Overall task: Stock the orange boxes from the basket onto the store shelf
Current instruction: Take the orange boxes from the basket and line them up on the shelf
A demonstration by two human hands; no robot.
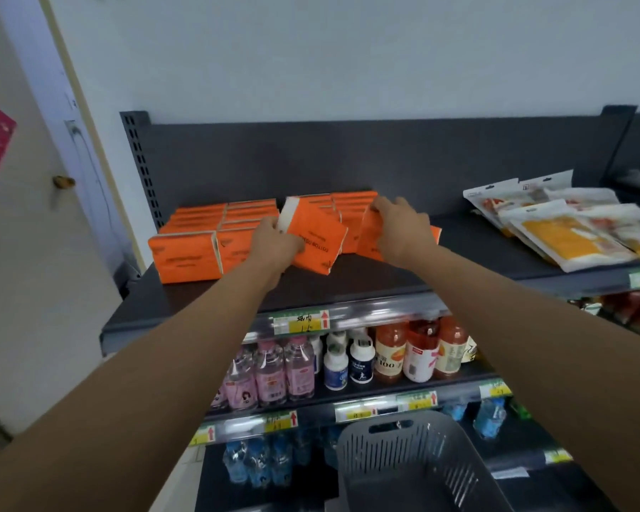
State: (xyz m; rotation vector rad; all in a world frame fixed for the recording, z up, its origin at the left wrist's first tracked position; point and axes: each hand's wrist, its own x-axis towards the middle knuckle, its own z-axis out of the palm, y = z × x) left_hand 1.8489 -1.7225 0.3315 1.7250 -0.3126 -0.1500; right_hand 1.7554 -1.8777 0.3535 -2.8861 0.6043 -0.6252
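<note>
Several orange boxes (pixel 189 253) lie in rows on the left of the dark top shelf (pixel 348 279). My left hand (pixel 274 242) grips a tilted orange box (pixel 318 238) just right of those rows, one end lifted. My right hand (pixel 403 230) holds another orange box (pixel 370 234) standing beside it, in front of a further stack of orange boxes (pixel 351 203) at the back. The grey plastic basket (pixel 414 456) sits low in front of me; its visible inside holds nothing orange.
White and yellow pouches (pixel 562 227) lie on the right of the top shelf. Below, a shelf holds pink bottles (pixel 274 367), white bottles and orange drink bottles (pixel 418 349). Water bottles (pixel 255 463) stand lower down. A door with a knob (pixel 63 182) is at the left.
</note>
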